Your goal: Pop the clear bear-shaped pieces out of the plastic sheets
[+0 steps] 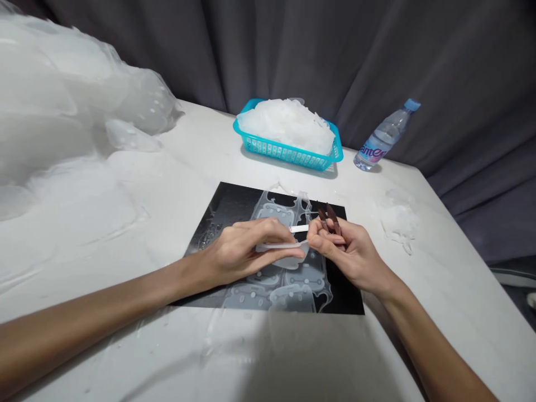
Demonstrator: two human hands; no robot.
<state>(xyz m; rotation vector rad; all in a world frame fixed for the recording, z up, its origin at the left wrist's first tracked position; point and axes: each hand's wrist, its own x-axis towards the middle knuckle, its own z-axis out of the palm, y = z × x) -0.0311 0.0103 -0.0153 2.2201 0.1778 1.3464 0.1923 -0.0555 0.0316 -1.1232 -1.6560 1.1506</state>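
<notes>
A: Item one?
B: Translucent plastic piece (276, 246), thin, edge-on to us, above the black mat (349, 298); long axis crosswise, between the hands.
A: Fingers?
B: Left hand (234, 245): nearer, thumb below, fingers above, pinching it. Right hand (360, 254): curled round a brown two-pointed tool (334, 218), points away from us; its thumb and forefinger at the piece's right end, contact uncertain to us.
A: In the way?
B: White stick (298, 228), just beyond the piece; molded plastic sheets (299, 296) beneath, on the mat.
A: Surroundings?
B: We list the turquoise basket (285, 149), heaped, beyond; water bottle (383, 139), right of it.
</notes>
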